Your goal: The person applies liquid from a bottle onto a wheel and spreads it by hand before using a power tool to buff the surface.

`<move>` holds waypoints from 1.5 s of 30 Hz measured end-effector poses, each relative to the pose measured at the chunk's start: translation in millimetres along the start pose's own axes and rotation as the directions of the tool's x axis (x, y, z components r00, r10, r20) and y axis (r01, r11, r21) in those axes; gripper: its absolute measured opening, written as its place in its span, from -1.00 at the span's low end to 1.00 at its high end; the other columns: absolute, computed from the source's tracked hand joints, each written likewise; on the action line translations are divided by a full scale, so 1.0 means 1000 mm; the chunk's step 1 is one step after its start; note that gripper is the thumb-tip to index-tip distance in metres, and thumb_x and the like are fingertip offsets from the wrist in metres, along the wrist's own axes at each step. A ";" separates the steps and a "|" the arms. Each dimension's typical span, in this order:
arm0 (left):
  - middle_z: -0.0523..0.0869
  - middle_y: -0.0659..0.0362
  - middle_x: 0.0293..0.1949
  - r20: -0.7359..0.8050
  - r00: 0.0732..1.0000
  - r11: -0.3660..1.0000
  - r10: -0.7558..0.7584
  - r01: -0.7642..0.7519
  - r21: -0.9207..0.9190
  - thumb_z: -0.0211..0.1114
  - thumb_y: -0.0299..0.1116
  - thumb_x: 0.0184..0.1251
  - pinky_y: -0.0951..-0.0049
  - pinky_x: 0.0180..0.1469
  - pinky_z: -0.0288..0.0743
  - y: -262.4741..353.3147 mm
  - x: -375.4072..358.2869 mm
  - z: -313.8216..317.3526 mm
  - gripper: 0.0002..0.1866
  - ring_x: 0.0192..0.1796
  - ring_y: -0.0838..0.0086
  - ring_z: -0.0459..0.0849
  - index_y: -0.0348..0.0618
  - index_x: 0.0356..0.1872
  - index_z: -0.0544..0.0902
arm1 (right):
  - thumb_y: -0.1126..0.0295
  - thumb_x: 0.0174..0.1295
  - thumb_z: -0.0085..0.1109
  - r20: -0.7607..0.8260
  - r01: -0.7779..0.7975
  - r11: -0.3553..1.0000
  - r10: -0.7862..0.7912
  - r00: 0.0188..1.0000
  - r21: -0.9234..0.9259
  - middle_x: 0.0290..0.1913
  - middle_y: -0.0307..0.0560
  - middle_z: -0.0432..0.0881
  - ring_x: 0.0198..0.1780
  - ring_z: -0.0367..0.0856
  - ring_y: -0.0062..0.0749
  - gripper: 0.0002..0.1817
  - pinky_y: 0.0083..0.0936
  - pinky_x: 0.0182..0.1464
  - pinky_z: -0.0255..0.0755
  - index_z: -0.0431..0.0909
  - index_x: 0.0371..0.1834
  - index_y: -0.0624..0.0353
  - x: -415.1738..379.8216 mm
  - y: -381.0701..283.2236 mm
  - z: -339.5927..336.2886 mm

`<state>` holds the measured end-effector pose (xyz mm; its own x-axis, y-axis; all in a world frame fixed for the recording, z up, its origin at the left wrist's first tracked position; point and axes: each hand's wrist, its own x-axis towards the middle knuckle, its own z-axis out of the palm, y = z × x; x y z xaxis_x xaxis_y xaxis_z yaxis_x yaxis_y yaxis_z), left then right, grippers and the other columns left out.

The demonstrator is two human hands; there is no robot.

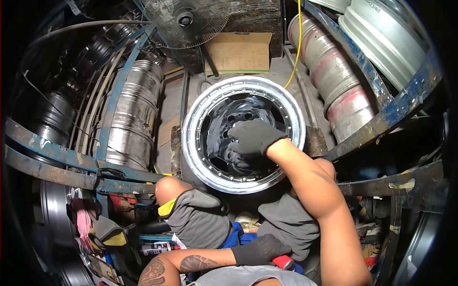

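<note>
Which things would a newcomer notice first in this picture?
Probably the shiny silver-rimmed black metal wheel in the centre, with the right grip, gloved in dark grey fabric, over its middle. Next, likely the round wire-caged fan at the top and the thin yellow cable right of it.

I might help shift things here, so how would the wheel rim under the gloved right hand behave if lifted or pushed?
The wheel rim looks like rigid metal, so probably stiff and fairly heavy. Its smeary, streaked face might feel slippery under the right hand. Given its round outline, it could roll if stood on edge.
</note>
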<state>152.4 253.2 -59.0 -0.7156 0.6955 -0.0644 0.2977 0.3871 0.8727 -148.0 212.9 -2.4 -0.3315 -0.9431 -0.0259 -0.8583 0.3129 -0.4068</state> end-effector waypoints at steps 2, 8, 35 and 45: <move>0.67 0.11 -0.25 -0.060 0.994 0.992 0.094 -0.088 0.096 0.45 -0.30 0.10 0.13 0.11 0.47 0.004 0.000 0.003 -0.56 -0.07 0.17 0.69 -0.02 0.06 0.60 | -0.03 0.35 0.14 0.005 -0.021 1.000 0.021 1.000 0.012 0.13 0.20 0.71 0.22 0.69 0.05 -0.50 -0.06 0.28 0.52 0.71 0.12 0.11 -0.002 0.003 -0.004; 0.68 0.18 -0.16 -0.026 0.987 0.951 0.159 -0.146 0.271 0.38 -0.29 0.20 0.00 0.46 0.27 0.026 -0.005 -0.073 -0.63 0.00 0.29 0.71 0.04 0.06 0.61 | -0.05 0.41 0.08 0.030 0.002 0.984 -0.007 1.000 0.177 0.25 0.23 0.66 0.32 0.62 0.08 -0.43 -0.08 0.39 0.43 0.64 0.29 0.12 -0.013 0.001 -0.028; 0.83 0.21 -0.07 -0.654 0.712 0.679 0.257 0.349 0.646 0.42 -0.11 0.28 0.23 0.05 0.54 0.074 -0.090 -0.225 -0.75 0.13 0.18 0.79 -0.02 -0.18 0.66 | -0.17 0.63 -0.16 -0.121 0.021 -0.262 -0.372 0.921 0.965 0.35 0.01 0.57 0.32 0.56 -0.27 -0.27 -0.33 0.44 0.37 0.33 0.56 0.22 -0.018 -0.071 -0.002; 0.82 0.15 -0.12 -0.656 0.717 0.724 0.236 0.321 0.611 0.43 0.06 0.24 0.20 0.08 0.58 0.055 -0.088 -0.229 -0.59 0.09 0.11 0.79 -0.08 -0.22 0.65 | 0.04 0.50 0.17 -0.267 0.240 0.353 0.030 0.963 0.904 0.19 0.19 0.69 0.22 0.66 -0.28 -0.34 -0.34 0.32 0.47 0.42 0.46 0.35 -0.025 -0.066 -0.012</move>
<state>87.1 75.1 105.7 -0.8575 0.1931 0.4768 0.3719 0.8731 0.3152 -88.3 217.0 36.0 -0.4501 -0.8687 0.2067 -0.0280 -0.2176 -0.9756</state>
